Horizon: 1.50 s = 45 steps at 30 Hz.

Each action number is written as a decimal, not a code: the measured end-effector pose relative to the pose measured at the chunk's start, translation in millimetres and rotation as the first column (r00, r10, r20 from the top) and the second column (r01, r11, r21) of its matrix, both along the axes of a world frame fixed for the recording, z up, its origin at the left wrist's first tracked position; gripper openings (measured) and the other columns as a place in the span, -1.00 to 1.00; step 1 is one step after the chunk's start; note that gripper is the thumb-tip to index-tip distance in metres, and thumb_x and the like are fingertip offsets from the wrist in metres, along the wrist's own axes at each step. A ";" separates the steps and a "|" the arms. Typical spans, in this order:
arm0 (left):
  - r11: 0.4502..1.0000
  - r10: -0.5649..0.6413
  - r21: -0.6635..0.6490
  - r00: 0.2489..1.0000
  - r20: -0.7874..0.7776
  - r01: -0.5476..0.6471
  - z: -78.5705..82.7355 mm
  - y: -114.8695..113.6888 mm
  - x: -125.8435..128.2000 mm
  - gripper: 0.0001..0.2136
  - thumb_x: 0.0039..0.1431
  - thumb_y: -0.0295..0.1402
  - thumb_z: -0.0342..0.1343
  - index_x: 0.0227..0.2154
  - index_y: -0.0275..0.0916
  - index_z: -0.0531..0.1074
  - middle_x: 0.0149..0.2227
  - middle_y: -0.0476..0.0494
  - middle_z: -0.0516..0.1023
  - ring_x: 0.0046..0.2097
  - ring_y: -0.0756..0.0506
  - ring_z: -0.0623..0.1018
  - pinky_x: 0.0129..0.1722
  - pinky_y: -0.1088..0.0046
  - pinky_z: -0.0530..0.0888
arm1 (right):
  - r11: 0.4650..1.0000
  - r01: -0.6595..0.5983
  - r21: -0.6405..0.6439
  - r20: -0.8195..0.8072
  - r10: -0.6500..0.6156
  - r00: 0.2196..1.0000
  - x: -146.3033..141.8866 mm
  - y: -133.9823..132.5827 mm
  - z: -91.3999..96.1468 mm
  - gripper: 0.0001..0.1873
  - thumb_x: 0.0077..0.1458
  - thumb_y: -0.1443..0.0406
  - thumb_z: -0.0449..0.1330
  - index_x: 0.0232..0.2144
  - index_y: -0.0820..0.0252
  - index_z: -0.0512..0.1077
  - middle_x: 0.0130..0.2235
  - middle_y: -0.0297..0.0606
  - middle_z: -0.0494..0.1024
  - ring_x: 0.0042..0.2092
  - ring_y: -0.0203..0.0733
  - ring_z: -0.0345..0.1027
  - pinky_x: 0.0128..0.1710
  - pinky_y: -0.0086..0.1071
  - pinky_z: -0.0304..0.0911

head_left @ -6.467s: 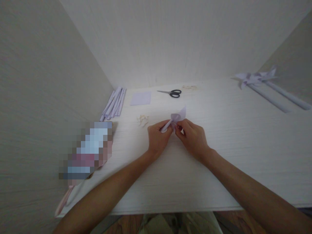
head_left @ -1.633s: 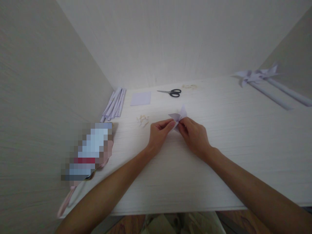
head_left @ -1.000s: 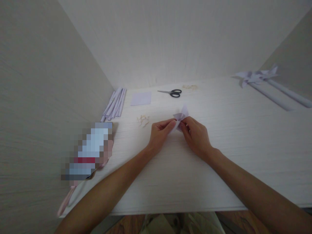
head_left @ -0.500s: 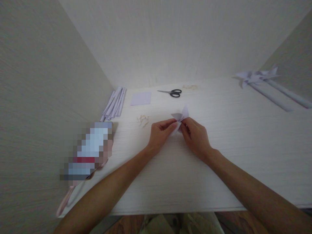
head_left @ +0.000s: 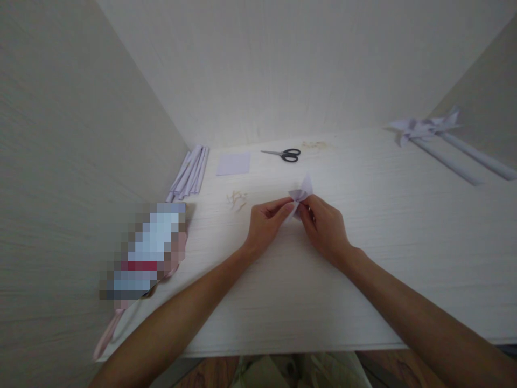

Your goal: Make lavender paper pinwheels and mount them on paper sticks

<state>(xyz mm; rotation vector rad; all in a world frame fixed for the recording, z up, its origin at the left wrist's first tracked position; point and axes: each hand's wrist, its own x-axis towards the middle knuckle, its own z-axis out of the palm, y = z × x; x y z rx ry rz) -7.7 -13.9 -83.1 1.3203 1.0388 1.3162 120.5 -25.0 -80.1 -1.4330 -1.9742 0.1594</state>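
A small pale lilac paper pinwheel head (head_left: 306, 186) is pinched between my two hands above the white table. My left hand (head_left: 270, 220) closes thumb and fingers on its left side. On the right side, my right hand (head_left: 325, 221) grips it near the centre. Two of its blades stick up past the fingertips, while the lower part is partly covered by the fingers. Whether a small fastener sits at its centre, I cannot tell. Left of my left hand lies a little heap of thin tan pieces (head_left: 237, 199).
Scissors (head_left: 281, 155) lie at the back beside more tan bits (head_left: 315, 145) and a stack of square paper (head_left: 233, 164). Rolled paper sticks (head_left: 189, 172) lie at the left wall, near a blurred-out object (head_left: 149, 248). Two pinwheels on sticks (head_left: 444, 156) rest at far right.
The paper's upper left blade has shifted slightly right and curled in toward the centre. Both hands stay nearly in place, still pinching the paper.
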 end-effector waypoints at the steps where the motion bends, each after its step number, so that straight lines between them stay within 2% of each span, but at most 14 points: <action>1: 1.000 0.003 0.001 1.000 -0.005 -0.003 0.3 -0.1 -0.1 -0.80 -0.13 -0.30 0.12 -0.38 -0.22 0.49 -0.32 -0.06 0.54 -0.28 -0.03 0.51 -0.21 0.43 0.42 | 1.000 -0.002 -0.001 -0.001 0.002 1.000 -0.1 -0.2 0.1 -0.82 0.07 0.30 -0.11 -0.50 0.21 0.23 -0.50 -0.29 0.33 -0.51 -0.31 0.13 -0.53 -0.45 -0.04; 10: 0.997 0.038 -0.063 0.999 0.007 -0.037 -0.6 0.0 -0.1 -0.79 -0.20 -0.31 0.17 -0.42 -0.23 0.50 -0.37 -0.06 0.55 -0.31 -0.04 0.51 -0.25 0.43 0.44 | 1.000 -0.021 -0.002 -0.009 0.021 1.000 -1.0 -1.0 2.2 -0.83 0.06 0.31 -0.10 -0.51 0.20 0.21 -0.51 -0.30 0.32 -0.52 -0.31 0.12 -0.53 -0.45 -0.04; 28: 0.995 0.067 -0.082 0.997 0.028 -0.064 -3.1 3.0 -0.6 -0.79 -0.20 -0.29 0.17 -0.42 -0.23 0.50 -0.38 -0.06 0.55 -0.34 -0.03 0.51 -0.28 0.43 0.42 | 0.999 -0.033 0.022 -0.015 0.033 0.999 -1.4 -1.6 1.8 -0.82 0.06 0.31 -0.10 -0.51 0.21 0.23 -0.51 -0.29 0.34 -0.52 -0.31 0.12 -0.53 -0.45 -0.03; 35: 0.998 0.031 -0.051 0.995 0.097 -0.026 -2.5 2.6 -0.6 -0.84 -0.10 -0.30 0.10 -0.44 -0.22 0.50 -0.38 -0.04 0.55 -0.32 -0.02 0.50 -0.22 0.42 0.38 | 0.999 -0.027 0.024 -0.028 0.028 0.999 0.0 -0.9 2.6 -0.82 0.06 0.30 -0.09 -0.48 0.21 0.26 -0.51 -0.27 0.35 -0.52 -0.31 0.14 -0.54 -0.45 -0.02; 40: 1.000 -0.002 0.007 0.993 0.116 0.001 -1.2 1.7 -1.2 -0.85 -0.08 -0.36 0.09 -0.40 -0.20 0.50 -0.33 -0.05 0.54 -0.25 -0.03 0.49 -0.16 0.40 0.36 | 0.999 -0.036 -0.012 -0.159 0.033 0.987 0.8 1.4 1.6 -0.84 0.03 0.32 -0.06 -0.50 0.23 0.28 -0.53 -0.29 0.35 -0.54 -0.34 0.13 -0.54 -0.45 0.01; 43: 0.999 -0.015 0.033 0.995 0.099 0.012 0.9 0.3 -0.8 -0.84 -0.09 -0.39 0.09 -0.39 -0.18 0.49 -0.32 -0.05 0.54 -0.24 -0.03 0.49 -0.16 0.42 0.36 | 0.992 -0.079 -0.098 -0.306 0.046 0.951 1.6 3.8 2.0 -0.86 0.00 0.34 -0.03 -0.50 0.24 0.29 -0.55 -0.31 0.34 -0.55 -0.36 0.15 -0.56 -0.46 0.03; 45: 0.999 -0.025 0.040 0.996 0.080 0.022 2.0 -1.1 -0.5 -0.83 -0.09 -0.40 0.09 -0.38 -0.18 0.49 -0.30 -0.05 0.54 -0.23 -0.04 0.48 -0.16 0.42 0.38 | 0.975 -0.136 -0.175 -0.432 0.048 0.901 2.4 6.1 2.3 -0.88 -0.04 0.35 -0.01 -0.51 0.24 0.30 -0.58 -0.35 0.32 -0.58 -0.38 0.14 -0.59 -0.47 0.03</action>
